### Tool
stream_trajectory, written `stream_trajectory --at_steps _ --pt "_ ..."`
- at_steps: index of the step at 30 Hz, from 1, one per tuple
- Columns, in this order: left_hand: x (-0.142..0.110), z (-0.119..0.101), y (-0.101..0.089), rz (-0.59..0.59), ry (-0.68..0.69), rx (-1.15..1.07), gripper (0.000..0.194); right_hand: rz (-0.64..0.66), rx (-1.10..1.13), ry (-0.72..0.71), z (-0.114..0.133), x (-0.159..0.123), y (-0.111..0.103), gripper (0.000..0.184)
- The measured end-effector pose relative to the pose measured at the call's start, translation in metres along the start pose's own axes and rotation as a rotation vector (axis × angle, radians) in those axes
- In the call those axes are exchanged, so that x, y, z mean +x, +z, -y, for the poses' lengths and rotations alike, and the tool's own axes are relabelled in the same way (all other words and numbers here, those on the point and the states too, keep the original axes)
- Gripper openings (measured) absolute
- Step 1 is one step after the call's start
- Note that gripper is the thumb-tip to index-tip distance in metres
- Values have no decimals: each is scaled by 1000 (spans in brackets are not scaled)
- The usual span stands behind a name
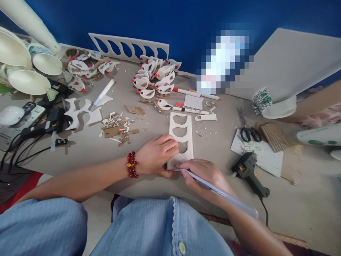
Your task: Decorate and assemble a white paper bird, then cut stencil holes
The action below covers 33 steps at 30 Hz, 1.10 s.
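Observation:
On the near part of the grey table lies a strip of white foam board (pixel 188 137) with several rounded openings cut through it. My left hand (pixel 157 154), a red bead bracelet at its wrist, presses the strip's left edge with bent fingers. My right hand (pixel 205 174) is closed around a long pale lavender utility knife (pixel 223 193). The knife's tip meets the strip's uncut near end, close to my left thumb. Its blade is too small to make out clearly. Beyond the strip lie a black marker (pixel 189 110) and a small white offcut (pixel 206 117).
White paper birds (pixel 146 93) with red beaks cluster at the back. Scraps (pixel 121 129) and a cut board piece (pixel 74 113) lie left. A glue gun (pixel 250 174), its cord trailing, and black scissors (pixel 250 133) lie right. A cut-out panel (pixel 128 39) leans against the blue wall.

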<state>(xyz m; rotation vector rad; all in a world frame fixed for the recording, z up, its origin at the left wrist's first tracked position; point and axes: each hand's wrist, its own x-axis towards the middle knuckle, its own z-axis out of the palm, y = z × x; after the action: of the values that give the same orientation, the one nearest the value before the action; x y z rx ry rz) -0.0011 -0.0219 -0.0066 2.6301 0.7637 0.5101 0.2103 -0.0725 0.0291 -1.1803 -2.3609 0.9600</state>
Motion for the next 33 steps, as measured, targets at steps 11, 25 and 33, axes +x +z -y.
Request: stream_trajectory --at_steps 11,25,33 --pt "1 -1 -2 6 4 27 32 14 -67 -56 10 10 -4 21" --pt "-3 -11 -35 -285 -296 -214 50 -138 -132 -133 15 7 -24 18" --pt "11 -14 -34 -31 -565 -780 34 -299 -136 -141 11 22 -25 20"
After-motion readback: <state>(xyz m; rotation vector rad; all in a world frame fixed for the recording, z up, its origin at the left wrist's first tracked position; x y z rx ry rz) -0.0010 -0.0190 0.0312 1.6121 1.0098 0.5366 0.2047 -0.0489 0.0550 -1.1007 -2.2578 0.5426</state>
